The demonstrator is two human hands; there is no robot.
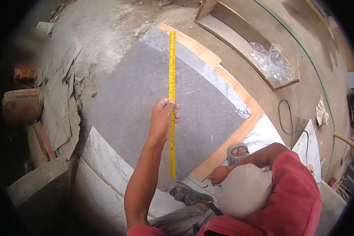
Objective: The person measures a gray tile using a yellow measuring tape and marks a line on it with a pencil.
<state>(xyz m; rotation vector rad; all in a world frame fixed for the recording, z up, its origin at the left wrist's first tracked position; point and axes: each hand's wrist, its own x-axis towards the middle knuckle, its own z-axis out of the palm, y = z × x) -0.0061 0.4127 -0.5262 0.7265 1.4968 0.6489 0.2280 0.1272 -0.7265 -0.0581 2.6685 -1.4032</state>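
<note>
Red shirt (295, 192) near right, the left hand (162, 117) pinches a tape measure (172, 65), probably steadying it over the grey panel (133, 90); the right hand (219, 174) has an unclear grip.

Measuring tape (172, 67): yellow, dark graduations; extended straight, held near mid-length, aligned corner to corner over the sheet. Sheet (129, 90): grey, four-sided, scuffed, paler along its upper-right edge; lying flat upon wooden boards (208, 161).
</note>
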